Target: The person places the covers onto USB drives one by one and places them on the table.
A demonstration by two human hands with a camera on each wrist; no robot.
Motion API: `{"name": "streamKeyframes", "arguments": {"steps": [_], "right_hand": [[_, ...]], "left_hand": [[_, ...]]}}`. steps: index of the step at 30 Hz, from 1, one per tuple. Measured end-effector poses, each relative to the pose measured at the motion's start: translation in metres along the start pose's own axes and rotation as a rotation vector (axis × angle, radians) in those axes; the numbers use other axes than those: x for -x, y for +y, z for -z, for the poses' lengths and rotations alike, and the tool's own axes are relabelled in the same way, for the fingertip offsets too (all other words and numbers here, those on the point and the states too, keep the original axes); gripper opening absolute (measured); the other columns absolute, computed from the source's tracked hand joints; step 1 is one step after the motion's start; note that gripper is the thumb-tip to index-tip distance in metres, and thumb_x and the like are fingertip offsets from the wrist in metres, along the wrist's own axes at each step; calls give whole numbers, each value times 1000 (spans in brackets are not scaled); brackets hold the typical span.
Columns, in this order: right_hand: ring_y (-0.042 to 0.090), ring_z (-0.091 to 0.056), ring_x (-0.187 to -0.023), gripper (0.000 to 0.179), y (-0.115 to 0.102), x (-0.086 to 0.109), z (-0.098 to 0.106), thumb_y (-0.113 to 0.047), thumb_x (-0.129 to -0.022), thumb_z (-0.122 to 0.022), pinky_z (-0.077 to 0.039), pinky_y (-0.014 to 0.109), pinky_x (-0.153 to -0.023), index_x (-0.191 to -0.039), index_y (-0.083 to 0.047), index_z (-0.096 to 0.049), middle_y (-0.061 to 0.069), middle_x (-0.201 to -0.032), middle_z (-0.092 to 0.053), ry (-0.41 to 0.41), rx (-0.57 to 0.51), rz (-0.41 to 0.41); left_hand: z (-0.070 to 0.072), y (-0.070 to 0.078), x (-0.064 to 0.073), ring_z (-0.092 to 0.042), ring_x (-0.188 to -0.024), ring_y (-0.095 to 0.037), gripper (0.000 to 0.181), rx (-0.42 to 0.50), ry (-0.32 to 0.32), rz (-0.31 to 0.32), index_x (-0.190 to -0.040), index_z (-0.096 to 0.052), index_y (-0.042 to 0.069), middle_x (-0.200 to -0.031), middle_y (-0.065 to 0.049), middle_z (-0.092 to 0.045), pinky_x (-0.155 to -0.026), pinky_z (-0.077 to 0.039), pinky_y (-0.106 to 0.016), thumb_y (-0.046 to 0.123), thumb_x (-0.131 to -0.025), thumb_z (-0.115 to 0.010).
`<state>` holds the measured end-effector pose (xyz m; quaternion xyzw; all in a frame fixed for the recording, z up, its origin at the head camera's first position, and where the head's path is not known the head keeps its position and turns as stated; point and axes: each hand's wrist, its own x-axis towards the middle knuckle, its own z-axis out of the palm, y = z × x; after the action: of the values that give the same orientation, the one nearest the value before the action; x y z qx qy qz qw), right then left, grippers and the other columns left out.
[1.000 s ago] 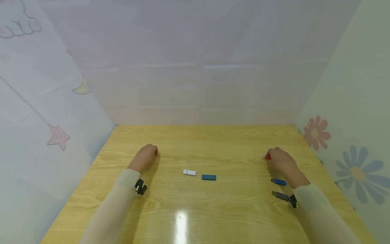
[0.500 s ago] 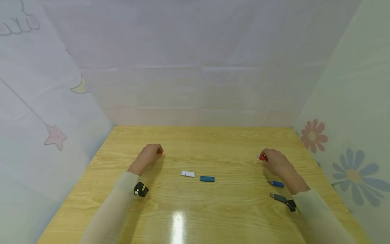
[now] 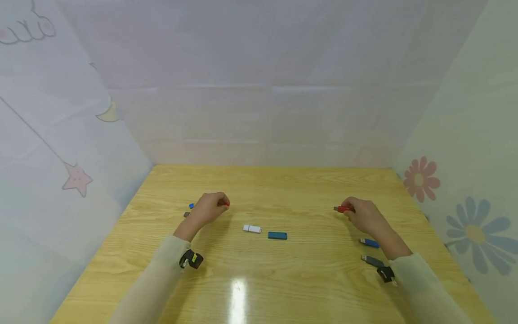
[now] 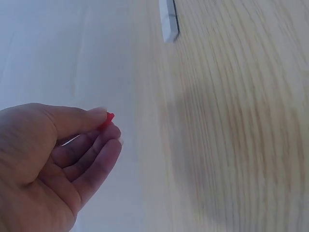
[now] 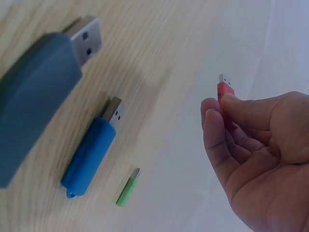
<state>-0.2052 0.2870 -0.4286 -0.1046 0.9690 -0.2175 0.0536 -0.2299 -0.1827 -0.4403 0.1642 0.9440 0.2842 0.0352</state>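
Observation:
Between thumb and fingers my left hand (image 3: 207, 209) pinches a small red cap (image 4: 110, 117), mostly covered by the fingertips. My right hand (image 3: 364, 216) holds a red USB stick (image 5: 225, 90) with its metal plug bare and pointing left in the head view. Both hands are raised over the wooden table (image 3: 299, 279). A white capped USB stick (image 3: 252, 229) and a teal USB stick (image 3: 277, 236) lie between the hands. Below the right hand rest a blue USB stick (image 5: 91, 155) and a grey one (image 5: 41, 92), plugs exposed.
A green USB stick (image 5: 127, 189) lies past the blue one in the right wrist view. Beside the left wrist are a small blue cap (image 3: 192, 205) and a grey cap (image 3: 186, 214). Patterned sheets (image 3: 259, 126) wall the table's back and sides.
My left hand has moved right with the red cap, uncovering the blue and grey caps. My right hand has shifted left with the red USB stick, which now shows more.

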Motion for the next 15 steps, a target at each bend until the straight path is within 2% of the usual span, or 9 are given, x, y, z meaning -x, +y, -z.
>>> {"name": "streamKeyframes", "arguments": {"steps": [6,15], "right_hand": [[17,-57,-67,20,-5,3,1,-6,-102,-58,-47,33,-59,-119,4,-60,19,-97,-70,-1,-27,2],[18,-61,-71,21,-15,9,-2,-8,-102,-59,-47,32,-58,-120,4,-61,15,-91,-70,-18,-90,18]], "left_hand": [[0,13,1,-68,-92,-19,14,9,-1,-25,-110,-71,4,-98,-2,-71,-79,-57,-37,12,-98,-68],[-12,21,-1,-67,-87,-14,12,32,-17,-20,-107,-72,6,-94,0,-72,-76,-57,-33,13,-97,-69]]}}
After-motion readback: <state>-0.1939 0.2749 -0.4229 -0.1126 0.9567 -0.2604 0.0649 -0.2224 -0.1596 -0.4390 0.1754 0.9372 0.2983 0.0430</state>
